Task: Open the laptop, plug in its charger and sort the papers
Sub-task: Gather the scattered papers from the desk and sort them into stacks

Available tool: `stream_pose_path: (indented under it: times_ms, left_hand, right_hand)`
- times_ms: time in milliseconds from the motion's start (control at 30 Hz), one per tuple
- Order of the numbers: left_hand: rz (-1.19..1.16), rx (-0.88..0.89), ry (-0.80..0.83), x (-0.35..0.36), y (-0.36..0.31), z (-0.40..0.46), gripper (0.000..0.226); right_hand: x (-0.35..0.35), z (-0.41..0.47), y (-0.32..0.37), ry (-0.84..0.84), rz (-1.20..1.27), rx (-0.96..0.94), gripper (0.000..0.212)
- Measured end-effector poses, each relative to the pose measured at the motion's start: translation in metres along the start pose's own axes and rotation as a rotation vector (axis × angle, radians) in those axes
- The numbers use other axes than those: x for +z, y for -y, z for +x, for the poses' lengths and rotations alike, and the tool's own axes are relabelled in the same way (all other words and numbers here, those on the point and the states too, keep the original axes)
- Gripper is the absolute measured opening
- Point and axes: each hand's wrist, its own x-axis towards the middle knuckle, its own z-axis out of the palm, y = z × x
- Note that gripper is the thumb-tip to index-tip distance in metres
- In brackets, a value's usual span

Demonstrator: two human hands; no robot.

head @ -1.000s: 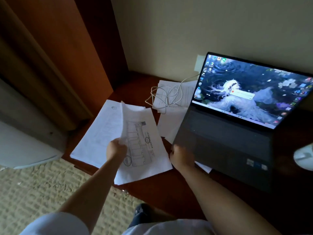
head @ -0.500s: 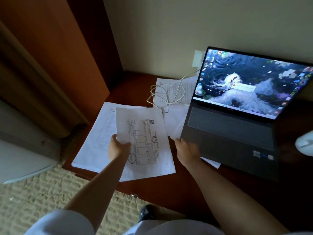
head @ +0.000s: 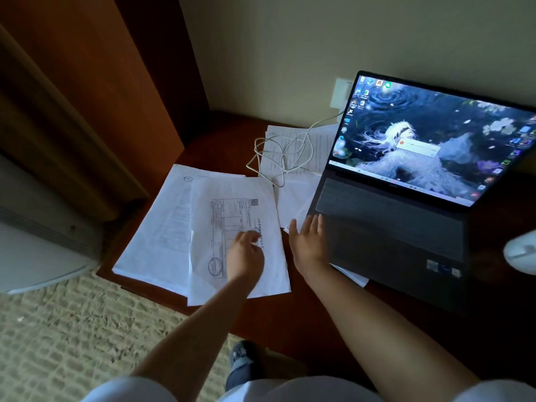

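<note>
- Left hand point(head: 245, 256): fingers relaxed, over printed sheet point(head: 237, 221), gripping nothing.
- Right hand point(head: 309, 242): fingers straight, at laptop point(head: 406, 216) near-left corner.
- Charger cable point(head: 282, 153): coiled on far papers point(head: 293, 146).

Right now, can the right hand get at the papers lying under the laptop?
Probably only their edges: the right hand is beside them, but the laptop rests on those papers.

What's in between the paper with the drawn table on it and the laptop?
In the head view, between the form sheet and the laptop lie the right hand, open, some more white papers, and bare desk nearer the person.
</note>
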Motion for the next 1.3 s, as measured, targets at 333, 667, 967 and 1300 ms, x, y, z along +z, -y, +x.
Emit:
stream_pose_path:
  times_ms: [333,667,967,1300]
  left_hand:
    - [-0.427,-0.399,0.192,0.054,-0.009,0.005,0.036]
    - [-0.128,-0.211,0.197,0.068,-0.048,0.025,0.053]
    - [-0.036,-0.182,0.368,0.063,-0.057,0.052,0.022]
    - [-0.161,-0.266,0.327,0.064,-0.056,0.059,0.006]
  right_hand:
    - [0.013,0.002,-0.02,0.122,0.058,0.075,0.068]
    - [0.005,-0.009,-0.039,0.001,0.144,0.063,0.067]
    - [0.011,-0.01,-0.034,-0.112,0.044,0.094,0.067]
    - [0.012,0.003,-0.037,-0.255,0.083,0.017,0.049]
